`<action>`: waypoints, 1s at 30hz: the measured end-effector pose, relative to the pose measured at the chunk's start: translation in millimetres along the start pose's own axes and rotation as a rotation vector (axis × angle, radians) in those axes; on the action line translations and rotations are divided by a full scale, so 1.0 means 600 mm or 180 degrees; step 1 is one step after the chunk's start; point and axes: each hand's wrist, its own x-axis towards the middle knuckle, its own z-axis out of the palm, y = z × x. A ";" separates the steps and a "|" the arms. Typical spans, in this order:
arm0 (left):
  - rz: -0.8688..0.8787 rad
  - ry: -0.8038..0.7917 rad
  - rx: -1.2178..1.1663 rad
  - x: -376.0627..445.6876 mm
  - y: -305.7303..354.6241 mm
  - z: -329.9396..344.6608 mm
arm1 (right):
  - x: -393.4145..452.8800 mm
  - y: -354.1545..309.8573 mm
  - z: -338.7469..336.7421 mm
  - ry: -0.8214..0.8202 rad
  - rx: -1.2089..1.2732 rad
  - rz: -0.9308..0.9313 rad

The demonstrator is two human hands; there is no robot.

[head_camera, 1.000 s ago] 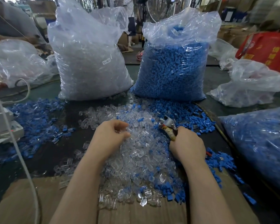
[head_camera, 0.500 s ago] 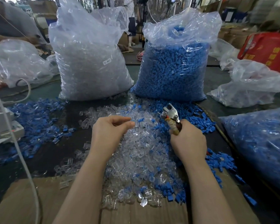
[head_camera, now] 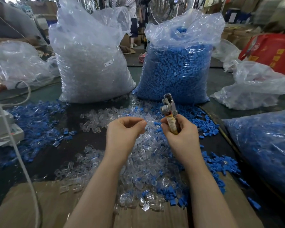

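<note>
My right hand (head_camera: 182,134) grips a small pair of pliers (head_camera: 169,109) by its yellowish handle, metal jaws pointing up. My left hand (head_camera: 123,132) hovers beside it with fingers curled, pinching a small clear plastic piece (head_camera: 146,122) at the fingertips. Both hands are raised over a heap of clear plastic pieces (head_camera: 143,162) mixed with blue ones (head_camera: 217,163) on the dark table.
A tall bag of clear pieces (head_camera: 90,66) and a tall bag of blue pieces (head_camera: 176,68) stand behind the heap. More bags lie at the right (head_camera: 266,145) and left (head_camera: 18,65). A white cable (head_camera: 18,155) and a white device (head_camera: 3,127) sit left. Cardboard (head_camera: 44,208) covers the near edge.
Both hands have lifted off the heap and come closer together. The pliers rose from lying low to upright, and my left hand came up with a clear piece.
</note>
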 end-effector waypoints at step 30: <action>0.0347 0.0072 0.0395 -0.016 -0.002 0.037 | -0.004 -0.001 0.003 -0.0153 0.0031 -0.0257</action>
